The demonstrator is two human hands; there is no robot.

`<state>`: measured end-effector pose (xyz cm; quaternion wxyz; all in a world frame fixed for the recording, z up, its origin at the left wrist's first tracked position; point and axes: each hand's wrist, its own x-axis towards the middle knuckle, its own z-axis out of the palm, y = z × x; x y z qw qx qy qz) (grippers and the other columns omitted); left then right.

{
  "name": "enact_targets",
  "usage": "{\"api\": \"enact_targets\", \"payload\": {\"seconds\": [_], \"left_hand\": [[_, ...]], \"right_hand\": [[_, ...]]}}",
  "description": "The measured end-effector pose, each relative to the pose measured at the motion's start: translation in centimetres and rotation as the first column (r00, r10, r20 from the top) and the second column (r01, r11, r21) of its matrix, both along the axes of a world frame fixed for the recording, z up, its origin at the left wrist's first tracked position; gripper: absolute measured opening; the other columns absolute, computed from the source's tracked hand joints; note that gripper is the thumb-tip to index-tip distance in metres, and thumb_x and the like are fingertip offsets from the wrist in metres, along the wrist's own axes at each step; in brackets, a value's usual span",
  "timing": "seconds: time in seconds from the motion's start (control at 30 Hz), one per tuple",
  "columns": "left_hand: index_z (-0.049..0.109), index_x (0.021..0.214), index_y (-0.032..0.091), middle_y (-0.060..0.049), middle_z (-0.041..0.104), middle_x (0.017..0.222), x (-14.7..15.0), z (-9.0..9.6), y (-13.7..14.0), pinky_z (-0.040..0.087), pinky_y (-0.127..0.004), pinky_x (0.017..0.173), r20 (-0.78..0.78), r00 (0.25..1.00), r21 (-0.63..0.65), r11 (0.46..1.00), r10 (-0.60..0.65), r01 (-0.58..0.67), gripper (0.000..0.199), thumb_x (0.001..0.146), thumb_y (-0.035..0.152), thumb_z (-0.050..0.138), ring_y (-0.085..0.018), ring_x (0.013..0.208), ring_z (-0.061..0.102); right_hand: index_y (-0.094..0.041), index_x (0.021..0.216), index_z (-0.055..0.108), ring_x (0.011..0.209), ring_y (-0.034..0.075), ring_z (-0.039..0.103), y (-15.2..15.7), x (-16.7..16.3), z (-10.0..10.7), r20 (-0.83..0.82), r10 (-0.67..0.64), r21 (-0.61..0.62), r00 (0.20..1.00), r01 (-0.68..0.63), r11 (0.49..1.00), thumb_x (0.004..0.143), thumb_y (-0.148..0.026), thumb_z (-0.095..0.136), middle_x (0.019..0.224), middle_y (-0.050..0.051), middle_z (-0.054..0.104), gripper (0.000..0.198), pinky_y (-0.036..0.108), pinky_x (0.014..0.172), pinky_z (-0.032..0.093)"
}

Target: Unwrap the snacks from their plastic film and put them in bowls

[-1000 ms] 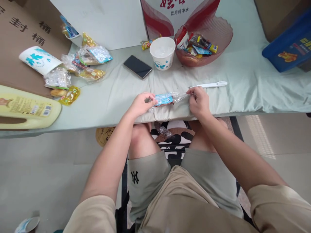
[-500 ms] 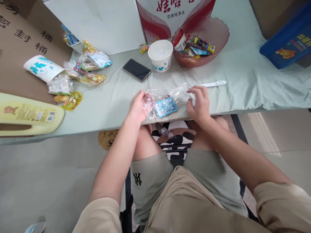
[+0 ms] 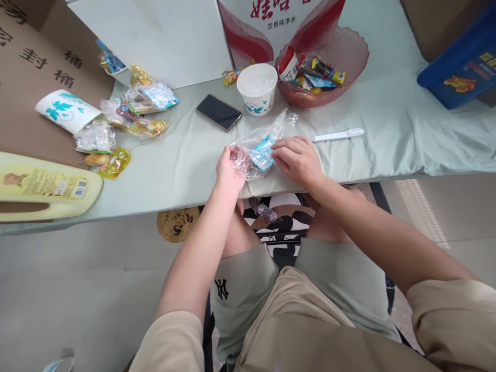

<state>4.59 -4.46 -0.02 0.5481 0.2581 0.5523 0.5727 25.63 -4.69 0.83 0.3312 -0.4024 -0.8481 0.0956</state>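
Observation:
My left hand [image 3: 231,168] is closed on the crumpled near end of a clear plastic bag [image 3: 284,123] at the table's front edge. Inside the bag, or under its film, lies a small blue snack packet [image 3: 263,153]. My right hand [image 3: 297,159] is at the packet's right side, its fingers bent together and touching the packet or the film over it; I cannot tell whether they pinch it. The bag's far end spreads loosely toward a white paper cup [image 3: 257,92]. To the right of my right hand lies a white plastic-handled tool [image 3: 339,135], perhaps a knife.
A black phone [image 3: 219,111] lies left of the cup. A pink glass bowl [image 3: 351,67] holds several wrapped snacks. At left are a tipped paper cup [image 3: 67,110], wrapped snacks [image 3: 149,125] and a yellow jug [image 3: 73,186]. Boxes [image 3: 155,36] stand behind; a blue container [image 3: 461,62] is at right.
My right hand has moved left from the bag's far end to the blue packet. The bag's free end now points away from me, and the packet has tilted and shifted slightly.

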Motion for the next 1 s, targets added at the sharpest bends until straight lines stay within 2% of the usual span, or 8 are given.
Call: {"api": "enact_targets", "payload": {"seconds": [0.17,0.27,0.33,0.4,0.57,0.73,0.87,1.0], "left_hand": [[0.050,0.082,0.024,-0.003,0.069,0.090,-0.3,0.3,-1.2,0.054,-0.030,0.069,-0.067,0.992,-0.001,0.994,-0.111,0.111,0.042,0.085,0.061,0.069,-0.018,0.084,0.069],[0.051,0.078,0.022,-0.001,0.068,0.086,0.1,1.0,-1.8,0.048,-0.025,0.062,-0.067,0.976,0.020,0.978,-0.208,0.209,0.037,0.079,0.047,0.079,-0.013,0.072,0.064],[0.050,0.075,0.021,0.001,0.066,0.081,0.3,1.2,-2.0,0.047,-0.023,0.062,-0.075,0.974,0.038,0.976,-0.213,0.216,0.035,0.078,0.039,0.080,-0.010,0.068,0.060],[0.048,0.076,0.022,0.001,0.064,0.078,0.5,1.2,-2.0,0.047,-0.024,0.064,-0.080,0.984,0.037,0.986,-0.161,0.164,0.035,0.081,0.040,0.077,-0.010,0.066,0.059],[0.046,0.082,0.024,0.000,0.070,0.086,0.4,0.7,-1.7,0.042,-0.025,0.056,0.002,1.000,0.014,1.000,-0.025,0.025,0.038,0.083,0.049,0.074,-0.011,0.062,0.057],[0.050,0.088,0.024,-0.002,0.073,0.094,0.2,0.1,-1.2,0.047,-0.025,0.058,0.091,0.992,-0.042,0.996,0.085,-0.081,0.028,0.091,0.046,0.067,-0.010,0.065,0.059],[0.051,0.089,0.023,-0.001,0.074,0.091,-0.1,-0.3,-0.9,0.043,-0.021,0.051,0.198,0.976,0.011,0.995,0.095,-0.099,0.027,0.094,0.044,0.068,-0.006,0.057,0.054],[0.050,0.086,0.023,0.000,0.075,0.094,-0.4,-0.2,-1.0,0.031,-0.020,0.042,0.179,0.979,0.008,0.995,0.099,-0.102,0.030,0.094,0.044,0.070,-0.004,0.052,0.049]], "right_hand": [[-0.024,0.110,0.069,0.120,0.026,0.066,-0.3,-0.2,0.0,0.022,0.069,-0.006,0.997,-0.069,0.998,0.096,-0.018,0.048,0.128,0.009,0.073,0.026,0.045,0.101,0.049],[-0.025,0.131,0.064,0.141,0.031,0.051,0.1,-0.9,0.4,0.093,0.101,-0.004,0.991,-0.101,0.995,0.085,-0.010,0.051,0.144,0.007,0.065,0.050,0.052,0.116,0.039],[-0.028,0.135,0.063,0.146,0.034,0.044,0.8,-1.4,0.9,0.182,0.118,-0.012,0.976,-0.117,0.993,0.080,-0.010,0.056,0.140,0.006,0.067,0.058,0.059,0.121,0.029],[-0.028,0.130,0.067,0.138,0.035,0.049,1.7,-1.6,1.4,0.269,0.147,-0.022,0.952,-0.146,0.989,0.078,-0.012,0.060,0.125,0.007,0.070,0.055,0.061,0.121,0.026],[-0.028,0.105,0.076,0.103,0.028,0.057,2.9,-1.1,2.8,0.271,0.133,0.003,0.953,-0.139,0.990,0.089,-0.019,0.054,0.099,0.009,0.066,0.029,0.053,0.103,0.040],[-0.029,0.089,0.069,0.115,0.026,0.058,0.8,0.8,2.9,0.140,0.200,-0.012,0.970,-0.200,0.980,0.097,-0.024,0.048,0.103,0.004,0.070,0.023,0.053,0.106,0.038],[-0.030,0.084,0.063,0.125,0.024,0.061,-0.9,4.1,1.5,0.125,0.272,-0.068,0.954,-0.265,0.962,0.098,-0.026,0.050,0.104,-0.001,0.077,0.020,0.053,0.111,0.036],[-0.028,0.079,0.066,0.126,0.031,0.063,-1.1,7.3,0.0,0.154,0.176,-0.086,0.972,-0.164,0.983,0.089,-0.021,0.053,0.100,-0.001,0.080,0.018,0.057,0.106,0.037]]}}
